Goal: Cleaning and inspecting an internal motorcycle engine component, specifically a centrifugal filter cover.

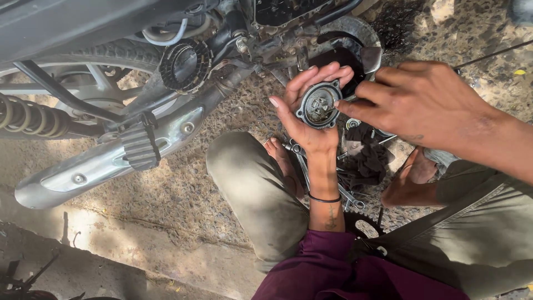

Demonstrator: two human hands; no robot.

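The left hand (pixel 311 119) cradles a round dark metal engine cover (pixel 318 104) in its open palm. The right hand (pixel 422 100) holds nothing; its fingertips (pixel 343 104) touch the cover's rim. The step seems to be inspection, and turning the cover needs a steady palm.

An open-air roadside repair spot, by the look of it: rough gravelly ground (pixel 183 183) in sunlight, a motorcycle (pixel 111 33) standing with its chrome exhaust (pixel 105 161), rear spring (pixel 30 116) and engine exposed, and spanners (pixel 347 194) with an oily rag (pixel 366 158) scattered on the dirt.

The left hand (pixel 311 114) cradles a round metal engine part (pixel 318 104) while the right hand (pixel 422 100) fingers its edge.
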